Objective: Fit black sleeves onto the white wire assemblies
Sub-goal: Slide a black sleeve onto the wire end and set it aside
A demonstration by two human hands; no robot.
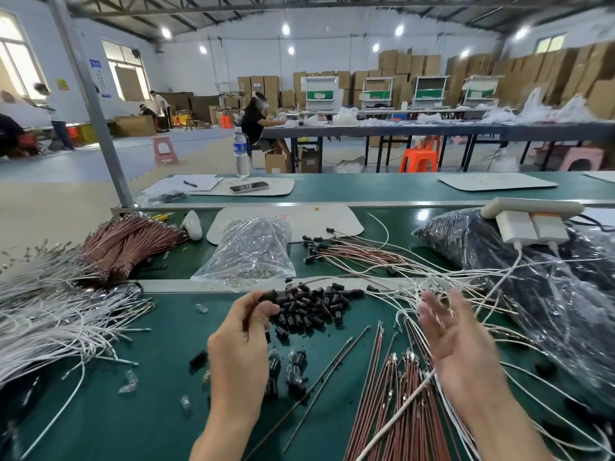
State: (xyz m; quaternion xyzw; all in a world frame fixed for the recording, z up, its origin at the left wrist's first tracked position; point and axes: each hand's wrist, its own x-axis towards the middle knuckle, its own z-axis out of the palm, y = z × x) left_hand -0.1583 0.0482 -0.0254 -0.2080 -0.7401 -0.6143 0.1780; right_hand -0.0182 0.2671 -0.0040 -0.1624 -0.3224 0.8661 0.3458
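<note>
Down at the green bench: one sleeve in hand, plenty left to fit

Lower centre of the frame, the left hand (244,331) pinches a single black sleeve (270,296) between thumb and fingertips, right at the edge of the heap of sleeves (312,306). A thin dark strand seems to run down through that grip, though what it is cannot be made out. Over on the lower right, the right hand (462,344) is spread wide, fingers straight and blurred, gripping nothing, hovering over the loose white wires (404,296) fanned out there. One white wire (399,414) runs up toward its palm; whether it touches is unclear.

So where does the job stand? Just above centre lies a small batch of wires (349,251) already wearing black caps on their ends, and that looks like the finished work. Against it, far left, a thick bundle of white wires (50,314) shows bare metal ends, and the heap is well stocked. By that reckoning only a small share is done, and the sleeve in hand has yet to meet a wire.
</note>
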